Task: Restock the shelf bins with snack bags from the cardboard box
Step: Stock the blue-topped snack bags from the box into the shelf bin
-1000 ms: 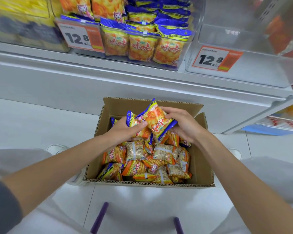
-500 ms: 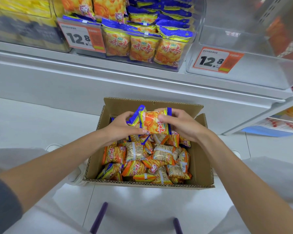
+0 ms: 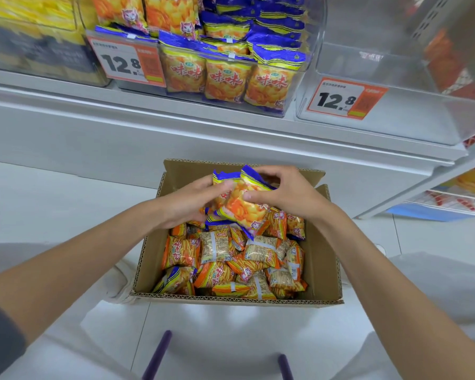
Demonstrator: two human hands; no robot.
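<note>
An open cardboard box (image 3: 322, 267) stands on the white floor, filled with several small orange snack bags (image 3: 217, 246). Above its far end I hold a small stack of blue-topped orange snack bags (image 3: 240, 205). My left hand (image 3: 188, 205) grips the stack from the left, and my right hand (image 3: 285, 193) grips it from the right, fingers over the top edge. A clear shelf bin (image 3: 291, 105) above holds rows of the same blue-topped bags. To its right a clear bin (image 3: 395, 124) shows no bags inside.
Orange price tags reading 12.8 (image 3: 128, 63) hang on the bin fronts. A bin of yellow packets (image 3: 30, 37) sits at the upper left. The white shelf ledge (image 3: 176, 116) juts out above the box. Two purple bars (image 3: 157, 355) show at the bottom.
Both hands have drawn the blue-topped bags together into one stack and turned it more upright above the box's far end.
</note>
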